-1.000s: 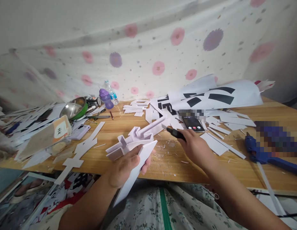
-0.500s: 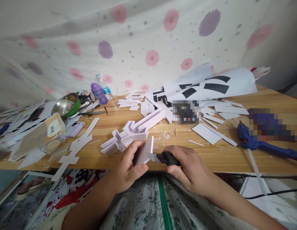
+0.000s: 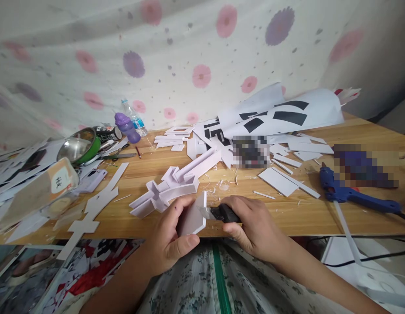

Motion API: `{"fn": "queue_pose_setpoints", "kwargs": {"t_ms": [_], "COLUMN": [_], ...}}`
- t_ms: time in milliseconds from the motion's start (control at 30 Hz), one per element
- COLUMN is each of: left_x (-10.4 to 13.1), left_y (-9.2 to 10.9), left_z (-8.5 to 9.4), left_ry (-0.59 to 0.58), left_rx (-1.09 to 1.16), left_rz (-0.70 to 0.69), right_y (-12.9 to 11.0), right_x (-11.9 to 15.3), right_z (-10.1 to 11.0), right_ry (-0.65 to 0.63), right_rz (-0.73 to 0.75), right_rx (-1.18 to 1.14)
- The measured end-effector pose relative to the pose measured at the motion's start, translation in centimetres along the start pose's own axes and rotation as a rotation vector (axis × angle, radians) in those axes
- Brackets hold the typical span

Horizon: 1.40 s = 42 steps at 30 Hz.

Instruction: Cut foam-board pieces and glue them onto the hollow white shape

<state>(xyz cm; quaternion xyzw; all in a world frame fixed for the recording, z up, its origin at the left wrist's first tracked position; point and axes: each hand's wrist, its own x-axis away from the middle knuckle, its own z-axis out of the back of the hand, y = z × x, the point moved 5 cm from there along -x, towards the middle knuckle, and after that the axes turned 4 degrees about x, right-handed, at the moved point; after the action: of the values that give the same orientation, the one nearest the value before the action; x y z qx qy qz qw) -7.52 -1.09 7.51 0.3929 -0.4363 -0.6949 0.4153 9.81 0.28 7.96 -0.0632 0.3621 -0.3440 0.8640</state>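
In the head view, the person's left hand [image 3: 171, 233] is closed on a white board piece [image 3: 193, 216], thumb on the near side and fingers curled behind its far side. The piece sits in the hollow between thumb and fingers, tilted up, with its right-hand edge standing free of the grip and facing the other hand. Its lower left part is hidden by the palm.

The right hand [image 3: 253, 222] is wrapped around the black handle of a utility knife [image 3: 226, 213], thumb beneath and forefinger along the top. The blade points left and overlaps the free edge of the board piece, between the two hands; whether it has bitten into the edge cannot be told. Both hands are at the front edge of the wooden table [image 3: 246, 176], just above the person's lap.

Just beyond the left hand, a white walled form [image 3: 184, 189] lies on the table, its thin sides standing upright. A flat white cut-out [image 3: 89, 216] lies farther left, partly over the table's front edge. White strips [image 3: 277, 181] lie beyond the right hand, and a blue glue gun [image 3: 341, 187] rests to the right of them.
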Motion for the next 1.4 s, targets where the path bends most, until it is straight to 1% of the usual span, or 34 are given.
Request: {"fn": "queue_pose_setpoints", "kwargs": {"t_ms": [167, 300, 500, 733, 900, 1000, 1267, 1333, 1400], "left_x": [0.0, 0.0, 0.1, 0.0, 0.0, -0.1, -0.2, -0.1, 0.1], "left_y": [0.1, 0.3, 0.3, 0.0, 0.1, 0.1, 0.2, 0.4, 0.6], "left_z": [0.1, 0.1, 0.0, 0.1, -0.2, -0.5, -0.9, -1.0, -1.2], "left_ry": [-0.021, -0.020, -0.022, -0.075, -0.062, -0.083, -0.085, -0.089, -0.109], "left_rx": [-0.018, -0.041, -0.092, -0.182, -0.219, -0.220, -0.232, -0.223, -0.232], "left_rz": [0.027, 0.006, 0.022, -0.013, -0.033, -0.030, -0.116, -0.120, -0.132], "right_y": [-0.2, 0.0, 0.8, 1.3, 1.6, 1.6, 1.9, 2.4, 3.3], "right_x": [0.0, -0.1, 0.1, 0.3, 0.7, 0.9, 1.6, 1.8, 2.0], "right_z": [0.0, -0.2, -0.4, -0.6, -0.6, -0.5, -0.3, -0.5, -0.6], "right_ry": [0.011, 0.013, 0.019, 0.042, 0.071, 0.078, 0.073, 0.045, 0.008], "right_rz": [0.027, 0.011, -0.035, -0.041, -0.058, -0.072, -0.129, -0.167, -0.236], "right_rx": [-0.028, -0.024, -0.025, -0.039, -0.004, 0.013, 0.007, 0.021, 0.051]}}
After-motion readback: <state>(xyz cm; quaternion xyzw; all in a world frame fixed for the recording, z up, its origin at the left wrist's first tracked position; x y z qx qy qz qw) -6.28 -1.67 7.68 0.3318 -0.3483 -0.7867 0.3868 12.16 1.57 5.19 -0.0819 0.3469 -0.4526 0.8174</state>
